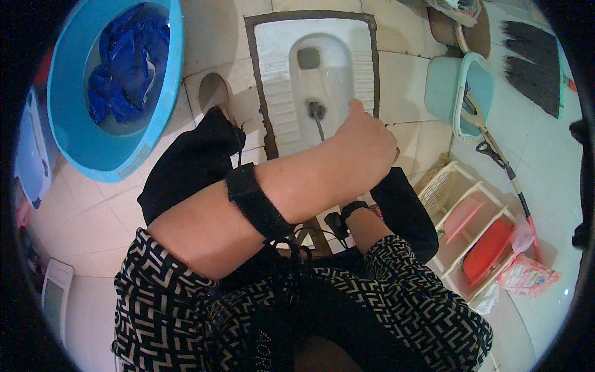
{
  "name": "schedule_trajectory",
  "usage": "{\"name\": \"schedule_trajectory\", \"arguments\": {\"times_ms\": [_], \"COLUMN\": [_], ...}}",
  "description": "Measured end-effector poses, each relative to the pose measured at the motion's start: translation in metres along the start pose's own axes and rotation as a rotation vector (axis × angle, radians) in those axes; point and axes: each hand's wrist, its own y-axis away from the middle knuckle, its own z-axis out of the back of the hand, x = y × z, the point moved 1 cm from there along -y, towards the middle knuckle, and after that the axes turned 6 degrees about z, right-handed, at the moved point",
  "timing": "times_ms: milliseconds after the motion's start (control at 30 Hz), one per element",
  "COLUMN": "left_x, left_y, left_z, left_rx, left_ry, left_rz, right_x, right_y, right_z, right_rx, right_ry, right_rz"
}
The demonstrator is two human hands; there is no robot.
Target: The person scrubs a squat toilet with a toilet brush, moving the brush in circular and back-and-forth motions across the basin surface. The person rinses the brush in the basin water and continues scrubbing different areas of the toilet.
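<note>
Across the view reaches my left arm, with a black strap round the forearm. My left hand is over the right side of a white squat toilet, one digit pointing up and the others curled down; whether they hold anything is hidden. Below the left forearm show my right wrist and a black band; the right hand is mostly hidden behind that forearm. A thin grey streak, water or a tube, runs to the toilet's drain. At left, a blue plastic basin holds dark blue cloth in cloudy water.
At right stand a pale green bin with long handles in it and a cream plastic rack holding red and pink items. Plastic bags lie beside the rack. A slippered foot is between basin and toilet.
</note>
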Motion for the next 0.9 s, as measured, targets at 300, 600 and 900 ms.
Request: {"name": "schedule_trajectory", "arguments": {"times_ms": [300, 600, 900], "left_x": [0.008, 0.013, -0.006], "left_y": [0.0, -0.01, -0.017], "left_z": [0.004, 0.0, -0.009], "left_rx": [0.042, 0.064, 0.204], "left_ry": [0.004, -0.071, -0.155], "left_rz": [0.05, 0.159, 0.138], "right_x": [0.042, 0.087, 0.111], "right_y": [-0.054, -0.116, -0.116], "right_z": [0.008, 0.023, -0.005], "right_rx": [-0.021, -0.004, -0.076], "right_ry": [-0.074, -0.149, -0.155], "right_rz": [0.077, 0.143, 0.227]}}
